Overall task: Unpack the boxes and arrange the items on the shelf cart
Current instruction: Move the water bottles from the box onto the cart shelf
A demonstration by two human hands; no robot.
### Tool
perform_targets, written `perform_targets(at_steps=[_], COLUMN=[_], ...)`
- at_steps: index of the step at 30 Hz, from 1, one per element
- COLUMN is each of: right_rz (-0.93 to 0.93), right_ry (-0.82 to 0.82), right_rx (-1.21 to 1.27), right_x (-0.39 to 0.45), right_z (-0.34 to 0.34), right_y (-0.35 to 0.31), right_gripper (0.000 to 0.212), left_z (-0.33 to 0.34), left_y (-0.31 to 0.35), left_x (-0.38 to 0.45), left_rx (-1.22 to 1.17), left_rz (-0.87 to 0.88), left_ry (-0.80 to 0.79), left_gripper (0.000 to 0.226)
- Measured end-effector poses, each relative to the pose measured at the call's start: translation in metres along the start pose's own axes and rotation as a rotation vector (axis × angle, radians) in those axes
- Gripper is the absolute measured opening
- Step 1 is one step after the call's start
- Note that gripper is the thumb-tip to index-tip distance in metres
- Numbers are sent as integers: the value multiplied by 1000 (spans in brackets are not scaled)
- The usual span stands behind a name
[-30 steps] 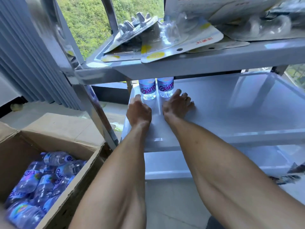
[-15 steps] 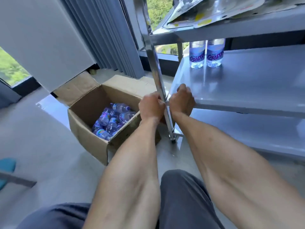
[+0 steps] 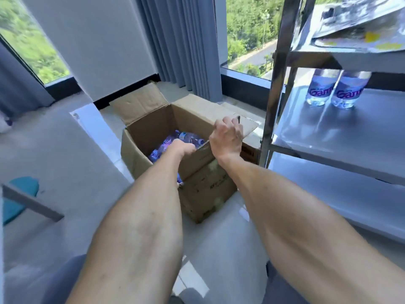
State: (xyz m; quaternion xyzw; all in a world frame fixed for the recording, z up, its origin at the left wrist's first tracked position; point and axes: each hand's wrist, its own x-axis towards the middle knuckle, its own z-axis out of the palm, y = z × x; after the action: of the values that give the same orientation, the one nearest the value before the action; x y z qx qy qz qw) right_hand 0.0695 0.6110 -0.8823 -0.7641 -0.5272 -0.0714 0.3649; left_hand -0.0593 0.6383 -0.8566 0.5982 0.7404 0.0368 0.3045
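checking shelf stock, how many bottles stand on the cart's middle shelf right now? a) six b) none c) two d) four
c: two labelled water bottles stand upright side by side at the back of the middle shelf; the rest lie in the cardboard box.

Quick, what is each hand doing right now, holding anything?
Left hand: reaching into the open brown cardboard box over the clear water bottles; fingers hidden, cannot tell.
Right hand: above the box's rim, fingers loosely curled, holding nothing.
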Motion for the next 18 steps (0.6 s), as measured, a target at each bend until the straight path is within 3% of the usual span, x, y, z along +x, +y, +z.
perform_targets(at_steps=[3, 6, 9, 10, 12, 14, 16, 18], right_rz=[25, -62, 15, 48, 97, 88, 86, 99], right_ry=[-107, -506, -878, -933, -967, -1021, -1064, -1126], right_rx=[-139, -343, -383, -335, -236, -203, -182, -130], right_x=[21, 49, 59, 59, 49, 37, 26, 23], right_z=[1, 15, 44, 59, 91, 126, 159, 190], right_y=[-10, -26, -27, -23, -16, -10, 2, 15], right_gripper=[19, 20, 34, 34, 33, 34, 34, 34], left_z=[-8, -11, 1, 8, 19, 27, 38, 60], left_y=[4, -4, -19, -25, -35, -41, -47, -50], left_x=[12, 34, 51, 63, 89, 115, 142, 163], left_rx=[43, 113, 373, 380, 266, 152, 206, 293], left_rz=[-18, 0, -77, -89, -45, 6, 17, 30], left_ry=[-433, -591, -706, -691, -575, -307, -7, 33], left_gripper=[21, 25, 49, 53, 41, 26, 31, 32])
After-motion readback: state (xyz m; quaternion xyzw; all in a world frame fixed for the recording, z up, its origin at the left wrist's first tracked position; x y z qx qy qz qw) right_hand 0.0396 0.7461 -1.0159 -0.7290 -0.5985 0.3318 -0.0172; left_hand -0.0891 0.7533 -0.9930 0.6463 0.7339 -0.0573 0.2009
